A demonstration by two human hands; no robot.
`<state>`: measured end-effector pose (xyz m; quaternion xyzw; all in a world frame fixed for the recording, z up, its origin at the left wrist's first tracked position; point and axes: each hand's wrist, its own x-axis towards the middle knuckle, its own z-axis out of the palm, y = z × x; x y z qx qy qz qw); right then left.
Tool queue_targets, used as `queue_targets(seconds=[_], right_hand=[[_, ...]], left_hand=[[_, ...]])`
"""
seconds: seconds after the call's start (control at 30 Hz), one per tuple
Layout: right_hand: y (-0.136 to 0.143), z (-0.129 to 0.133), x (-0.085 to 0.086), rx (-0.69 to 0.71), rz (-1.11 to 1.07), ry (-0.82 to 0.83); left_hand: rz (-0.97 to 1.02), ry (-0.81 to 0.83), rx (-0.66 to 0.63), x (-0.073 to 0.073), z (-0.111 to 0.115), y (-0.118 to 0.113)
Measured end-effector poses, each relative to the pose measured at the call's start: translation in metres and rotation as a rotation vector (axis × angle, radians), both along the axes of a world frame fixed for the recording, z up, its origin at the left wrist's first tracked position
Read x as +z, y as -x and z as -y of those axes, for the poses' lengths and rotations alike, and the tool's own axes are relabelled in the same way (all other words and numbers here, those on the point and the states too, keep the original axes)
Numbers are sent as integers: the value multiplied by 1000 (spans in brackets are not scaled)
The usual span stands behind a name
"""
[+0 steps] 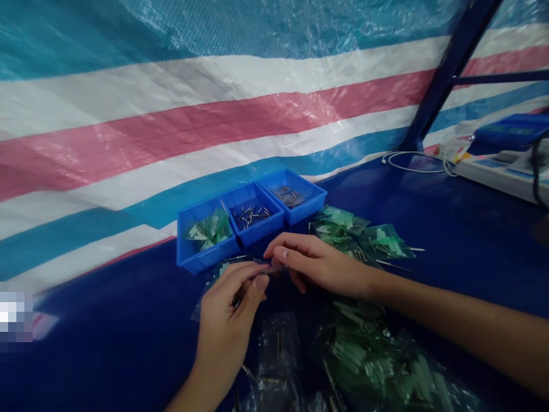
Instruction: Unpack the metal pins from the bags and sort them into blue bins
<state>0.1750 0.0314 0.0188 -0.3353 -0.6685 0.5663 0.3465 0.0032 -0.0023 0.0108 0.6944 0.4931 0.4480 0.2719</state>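
My left hand [234,297] is closed in a pinch on a small clear plastic bag [275,269], thumb on the near side. My right hand [315,262] reaches in from the right and pinches the bag's other end between thumb and fingers. Most of the bag is hidden by my fingers, and its contents do not show clearly. Both hands hover just in front of the blue bins. Below them lies another clear bag [278,342] with thin metal pins in it. A large heap of green bags [369,360] with pale pieces lies under my right forearm.
Three joined blue bins stand behind my hands: the left bin [186,254] has green bags, the middle bin [261,232] loose metal pins, the right bin [315,209] small clear bags. More green bags [384,240] lie to the right. A white cable [412,169] and striped sheeting [214,126] are farther back.
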Motion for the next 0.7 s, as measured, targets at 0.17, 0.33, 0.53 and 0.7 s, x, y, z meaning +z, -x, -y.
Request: queue_targets(seconds=[0.17, 0.33, 0.53, 0.7], right_hand=[[-1, 3, 1, 14, 28, -128], [1, 0, -2, -26, 72, -93], [-1, -5, -1, -54, -69, 84], [0, -6, -2, 23, -50, 126]], left_hand=[[29, -3, 45, 1, -2, -2], [92, 83, 49, -2, -1, -1], [107, 96, -34, -4, 1, 0], [25, 63, 20, 2, 0, -1]])
